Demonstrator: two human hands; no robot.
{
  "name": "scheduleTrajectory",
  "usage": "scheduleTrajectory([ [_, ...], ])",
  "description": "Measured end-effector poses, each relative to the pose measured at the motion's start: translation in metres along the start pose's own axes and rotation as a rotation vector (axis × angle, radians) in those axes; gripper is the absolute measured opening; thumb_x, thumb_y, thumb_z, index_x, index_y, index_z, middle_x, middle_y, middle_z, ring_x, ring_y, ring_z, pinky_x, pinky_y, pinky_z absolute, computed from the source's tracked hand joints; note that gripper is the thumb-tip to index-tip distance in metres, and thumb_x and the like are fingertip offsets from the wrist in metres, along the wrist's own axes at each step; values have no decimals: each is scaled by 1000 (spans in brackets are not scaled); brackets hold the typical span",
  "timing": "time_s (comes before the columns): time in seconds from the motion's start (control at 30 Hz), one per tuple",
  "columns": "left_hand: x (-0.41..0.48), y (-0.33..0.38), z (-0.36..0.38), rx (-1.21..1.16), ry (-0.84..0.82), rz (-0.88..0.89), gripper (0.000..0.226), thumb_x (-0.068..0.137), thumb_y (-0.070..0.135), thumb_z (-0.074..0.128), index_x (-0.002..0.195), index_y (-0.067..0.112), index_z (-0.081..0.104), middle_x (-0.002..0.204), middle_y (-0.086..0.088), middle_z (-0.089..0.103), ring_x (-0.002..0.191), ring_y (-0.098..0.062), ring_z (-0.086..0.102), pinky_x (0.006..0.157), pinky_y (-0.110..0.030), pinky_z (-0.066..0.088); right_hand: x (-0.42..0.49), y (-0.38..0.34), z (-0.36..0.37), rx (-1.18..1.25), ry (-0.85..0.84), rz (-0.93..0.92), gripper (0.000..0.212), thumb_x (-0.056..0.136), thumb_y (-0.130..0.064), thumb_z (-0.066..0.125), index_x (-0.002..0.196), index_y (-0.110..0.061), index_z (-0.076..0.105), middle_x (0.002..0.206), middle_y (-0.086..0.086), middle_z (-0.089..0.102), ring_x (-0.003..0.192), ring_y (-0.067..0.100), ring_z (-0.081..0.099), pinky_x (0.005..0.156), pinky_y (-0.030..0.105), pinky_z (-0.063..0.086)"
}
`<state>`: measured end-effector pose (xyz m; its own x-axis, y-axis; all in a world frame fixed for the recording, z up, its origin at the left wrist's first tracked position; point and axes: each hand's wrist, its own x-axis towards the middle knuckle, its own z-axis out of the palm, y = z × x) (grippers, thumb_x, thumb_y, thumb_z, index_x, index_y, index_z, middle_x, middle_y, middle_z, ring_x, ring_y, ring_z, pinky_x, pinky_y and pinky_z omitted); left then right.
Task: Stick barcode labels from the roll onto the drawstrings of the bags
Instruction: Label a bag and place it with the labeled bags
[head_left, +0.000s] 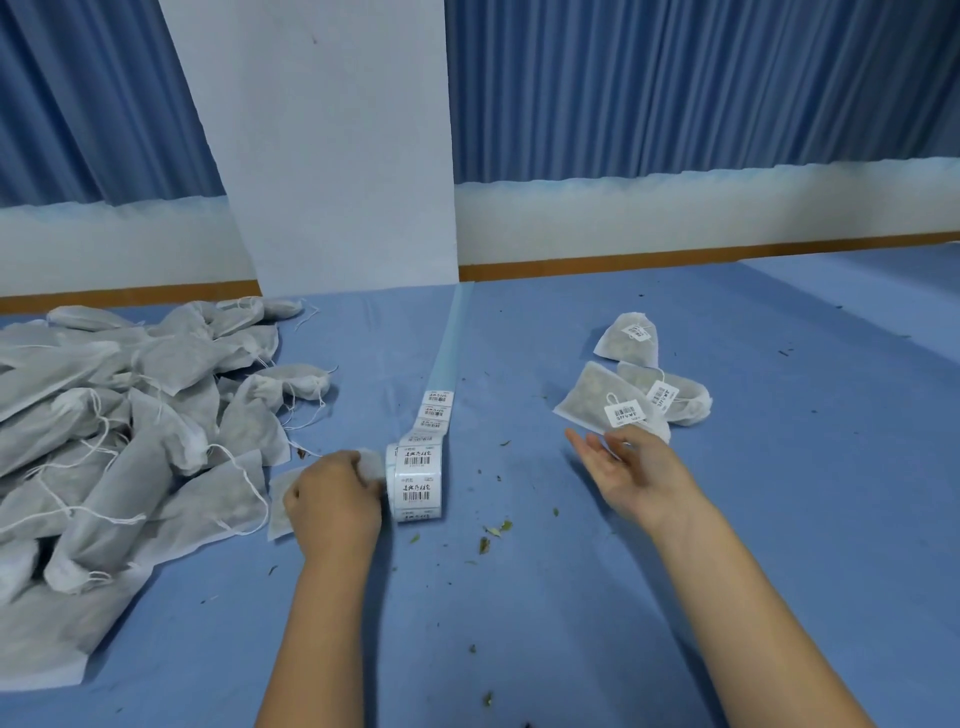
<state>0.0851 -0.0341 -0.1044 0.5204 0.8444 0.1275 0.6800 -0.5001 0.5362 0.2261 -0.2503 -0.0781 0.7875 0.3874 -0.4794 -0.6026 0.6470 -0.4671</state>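
A bag (280, 512) is gripped in the curled left hand (332, 499) at centre frame, touching the label roll (415, 483); the right hand (618, 467) is held open, empty.

Three labelled bags (587, 397), right side. One label roll (415, 483). One loose bag (280, 514) apart from heap (104, 415); heap overlapping, too many to count. Two hands: left hand (332, 499), right hand (623, 467).

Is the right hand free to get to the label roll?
Probably yes: the right hand is open and empty, and only blue cloth and leaf scraps lie between it and the label roll. The left hand grips a bag beyond it.
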Motion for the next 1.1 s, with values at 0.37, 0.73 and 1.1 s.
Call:
scheduleTrajectory([
  [0.37, -4, 13, -12, -165, 491, 203, 18, 84, 0, 56, 94, 10, 67, 85, -8, 65, 92, -29, 57, 92, -44, 26, -13, 39, 8, -722, -307, -306, 13, 90, 5, 53, 82, -2, 63, 83, 11, 69, 86, 23, 71, 82, 25, 56],
  [0.73, -23, 35, -19, -623, 412, 761, 32, 77, 2, 50, 103, 14, 64, 99, 18, 57, 98, 5, 48, 92, -19, 32, -39, 90, 63, -877, -842, -704, 55, 82, 14, 58, 122, -24, 51, 124, -2, 57, 117, 6, 55, 97, 25, 46],
  [1.1, -17, 26, -40, -516, 428, 677, 57, 70, -14, 41, 115, 10, 66, 114, -3, 62, 105, -16, 54, 91, -18, 39, -37, 83, 53, -982, -643, -834, 12, 86, -1, 65, 80, -9, 71, 63, -15, 63, 58, 0, 56, 61, 7, 40],
])
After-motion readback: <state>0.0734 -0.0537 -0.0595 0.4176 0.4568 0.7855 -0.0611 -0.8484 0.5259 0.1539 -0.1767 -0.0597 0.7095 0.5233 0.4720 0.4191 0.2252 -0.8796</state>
